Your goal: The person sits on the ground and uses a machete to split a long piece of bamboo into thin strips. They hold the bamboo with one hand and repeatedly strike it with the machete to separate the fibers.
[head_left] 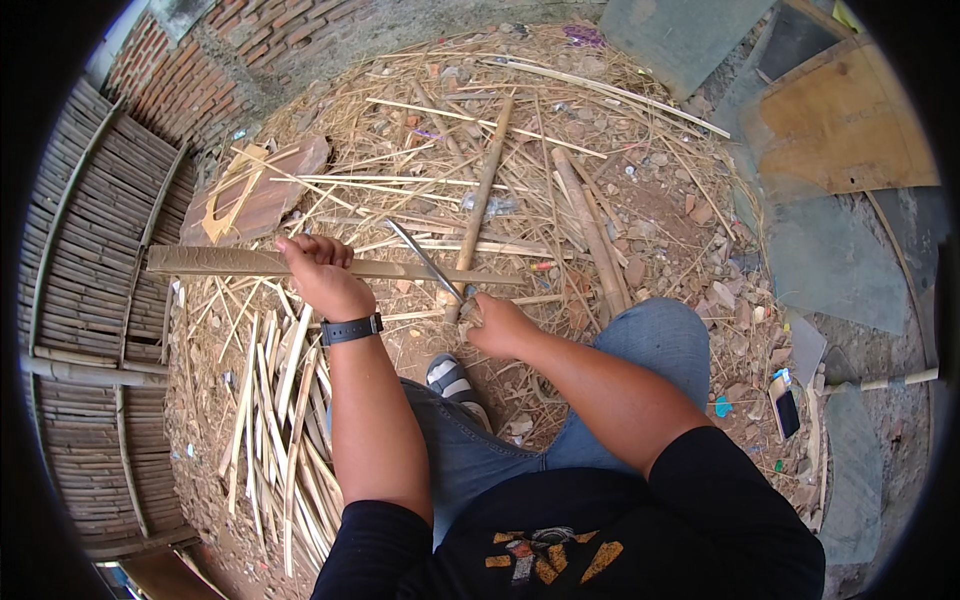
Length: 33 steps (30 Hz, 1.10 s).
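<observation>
My left hand (pixel 326 278), with a dark watch at its wrist, is closed around a long split bamboo piece (pixel 215 261). The piece lies roughly level across the view, its broad end to the left and its thinner end to the right. Closed around the handle of a long-bladed knife (pixel 420 252) is my right hand (pixel 496 327); the handle is mostly hidden. The blade slants up and left and crosses the bamboo near its right part. Whether the edge touches or cuts into it, I cannot tell.
Pale bamboo strips (pixel 262 420) lie heaped left of my legs. Two bamboo poles (pixel 487 190) (pixel 590 230) rest on rubble and straw ahead. A bamboo slat wall (pixel 75 300) stands left, grey sheets (pixel 840 260) right. A phone (pixel 785 408) lies at right.
</observation>
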Each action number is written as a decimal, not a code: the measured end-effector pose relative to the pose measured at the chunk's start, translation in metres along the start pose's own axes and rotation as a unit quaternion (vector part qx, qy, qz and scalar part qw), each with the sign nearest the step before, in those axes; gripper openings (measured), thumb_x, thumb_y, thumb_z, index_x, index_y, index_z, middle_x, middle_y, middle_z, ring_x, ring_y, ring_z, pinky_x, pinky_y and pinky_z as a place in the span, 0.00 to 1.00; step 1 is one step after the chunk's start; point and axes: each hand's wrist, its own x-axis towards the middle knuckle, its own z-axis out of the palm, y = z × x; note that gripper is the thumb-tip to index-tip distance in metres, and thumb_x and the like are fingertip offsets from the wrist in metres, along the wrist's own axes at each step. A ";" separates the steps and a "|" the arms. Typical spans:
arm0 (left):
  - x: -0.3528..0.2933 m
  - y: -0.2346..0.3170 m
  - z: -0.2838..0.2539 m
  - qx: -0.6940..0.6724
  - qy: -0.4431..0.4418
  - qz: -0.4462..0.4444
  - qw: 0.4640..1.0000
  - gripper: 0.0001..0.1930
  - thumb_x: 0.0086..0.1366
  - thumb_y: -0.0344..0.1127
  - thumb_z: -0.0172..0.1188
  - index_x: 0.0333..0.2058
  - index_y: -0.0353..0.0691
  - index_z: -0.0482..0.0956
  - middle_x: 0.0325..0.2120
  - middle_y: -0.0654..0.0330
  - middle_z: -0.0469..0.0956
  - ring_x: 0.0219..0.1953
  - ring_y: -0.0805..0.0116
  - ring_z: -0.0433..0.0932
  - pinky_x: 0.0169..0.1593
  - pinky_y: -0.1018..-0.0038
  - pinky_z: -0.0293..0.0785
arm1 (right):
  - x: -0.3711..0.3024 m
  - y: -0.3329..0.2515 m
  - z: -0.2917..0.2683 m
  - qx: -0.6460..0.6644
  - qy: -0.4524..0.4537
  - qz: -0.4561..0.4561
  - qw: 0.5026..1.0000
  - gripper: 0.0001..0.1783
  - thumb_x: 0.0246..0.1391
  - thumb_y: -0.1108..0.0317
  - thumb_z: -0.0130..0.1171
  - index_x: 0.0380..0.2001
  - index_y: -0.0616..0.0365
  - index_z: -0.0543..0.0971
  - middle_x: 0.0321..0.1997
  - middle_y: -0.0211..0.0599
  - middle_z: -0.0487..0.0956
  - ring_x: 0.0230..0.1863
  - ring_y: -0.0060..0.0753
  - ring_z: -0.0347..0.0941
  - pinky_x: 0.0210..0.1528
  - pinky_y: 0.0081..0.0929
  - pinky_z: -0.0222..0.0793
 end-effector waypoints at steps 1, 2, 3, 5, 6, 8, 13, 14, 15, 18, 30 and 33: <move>0.000 0.001 0.001 -0.001 0.001 -0.001 1.000 0.22 0.79 0.55 0.43 0.28 0.49 0.63 0.18 0.70 0.56 0.19 0.76 0.52 0.24 0.76 0.51 | 0.000 0.000 -0.001 0.004 -0.003 -0.003 1.000 0.35 0.48 0.61 0.63 0.56 0.73 0.70 0.46 0.68 0.80 0.51 0.65 0.77 0.54 0.47 0.73; -0.001 0.001 0.001 -0.003 0.002 -0.003 1.000 0.22 0.79 0.55 0.43 0.28 0.49 0.63 0.19 0.70 0.56 0.19 0.76 0.51 0.24 0.76 0.51 | 0.000 0.000 -0.001 0.007 -0.002 -0.003 1.000 0.34 0.48 0.61 0.63 0.56 0.73 0.70 0.46 0.68 0.80 0.51 0.65 0.77 0.54 0.48 0.73; 0.000 0.001 0.000 -0.003 -0.001 -0.002 1.000 0.22 0.79 0.55 0.43 0.28 0.49 0.63 0.19 0.70 0.56 0.19 0.76 0.51 0.24 0.77 0.51 | -0.001 -0.001 -0.002 0.010 -0.002 -0.003 1.000 0.34 0.48 0.61 0.63 0.56 0.73 0.70 0.46 0.68 0.80 0.51 0.65 0.77 0.53 0.48 0.73; 0.001 0.000 -0.002 -0.003 -0.007 0.000 1.000 0.22 0.79 0.55 0.43 0.28 0.49 0.63 0.19 0.70 0.56 0.19 0.76 0.51 0.24 0.77 0.51 | -0.001 -0.001 -0.002 0.013 0.002 -0.006 1.000 0.33 0.48 0.61 0.63 0.54 0.72 0.71 0.45 0.68 0.80 0.50 0.65 0.78 0.53 0.48 0.73; 0.001 0.000 -0.001 0.000 -0.005 0.000 1.000 0.22 0.79 0.56 0.43 0.28 0.49 0.63 0.19 0.70 0.56 0.19 0.76 0.51 0.24 0.77 0.51 | -0.001 -0.001 -0.002 0.012 0.007 -0.009 1.000 0.32 0.48 0.61 0.63 0.54 0.72 0.71 0.45 0.68 0.80 0.50 0.65 0.78 0.53 0.48 0.73; 0.000 0.000 0.001 0.007 0.000 0.001 1.000 0.22 0.79 0.56 0.42 0.28 0.49 0.63 0.19 0.70 0.55 0.19 0.76 0.51 0.24 0.77 0.51 | -0.001 0.001 -0.001 0.014 0.010 -0.009 1.000 0.31 0.48 0.61 0.63 0.53 0.71 0.72 0.44 0.68 0.80 0.50 0.65 0.78 0.53 0.48 0.73; 0.000 0.001 -0.003 0.002 -0.007 0.002 1.000 0.23 0.79 0.57 0.42 0.27 0.49 0.62 0.19 0.70 0.55 0.20 0.76 0.51 0.24 0.77 0.51 | -0.002 -0.006 -0.008 0.008 -0.021 -0.006 1.000 0.32 0.48 0.62 0.63 0.54 0.70 0.72 0.45 0.68 0.80 0.50 0.65 0.78 0.52 0.47 0.74; 0.001 0.001 -0.005 0.004 -0.013 0.004 1.000 0.23 0.79 0.57 0.42 0.27 0.49 0.62 0.19 0.70 0.55 0.20 0.76 0.51 0.25 0.77 0.52 | 0.000 -0.006 -0.005 0.015 -0.021 -0.019 0.999 0.32 0.48 0.62 0.63 0.54 0.70 0.72 0.45 0.67 0.80 0.50 0.64 0.78 0.52 0.47 0.74; -0.001 0.002 -0.001 0.007 0.000 0.001 1.000 0.23 0.79 0.57 0.42 0.27 0.49 0.62 0.19 0.70 0.55 0.19 0.76 0.51 0.24 0.77 0.51 | 0.001 -0.005 -0.003 0.019 -0.020 -0.031 0.999 0.32 0.48 0.62 0.63 0.55 0.70 0.72 0.45 0.67 0.80 0.50 0.64 0.78 0.52 0.47 0.74; -0.005 0.005 0.009 0.008 0.022 -0.004 1.000 0.23 0.78 0.57 0.43 0.27 0.49 0.62 0.19 0.70 0.54 0.19 0.76 0.51 0.24 0.77 0.51 | 0.001 -0.001 -0.001 0.009 -0.001 -0.020 1.000 0.31 0.50 0.61 0.64 0.54 0.70 0.72 0.47 0.64 0.80 0.51 0.61 0.78 0.53 0.46 0.74; -0.004 0.001 0.007 0.007 0.017 0.001 1.000 0.23 0.78 0.58 0.43 0.28 0.49 0.63 0.18 0.71 0.56 0.19 0.76 0.51 0.24 0.77 0.52 | -0.002 -0.008 -0.004 0.006 -0.006 -0.002 1.000 0.32 0.50 0.61 0.65 0.55 0.70 0.72 0.47 0.63 0.81 0.52 0.59 0.78 0.54 0.45 0.74; 0.001 0.000 -0.004 -0.019 -0.001 -0.004 1.000 0.24 0.76 0.59 0.47 0.27 0.48 0.63 0.19 0.70 0.56 0.20 0.76 0.52 0.26 0.77 0.49 | 0.001 -0.005 -0.004 0.002 -0.012 0.022 1.000 0.33 0.50 0.61 0.66 0.55 0.70 0.72 0.47 0.63 0.80 0.53 0.59 0.78 0.55 0.45 0.74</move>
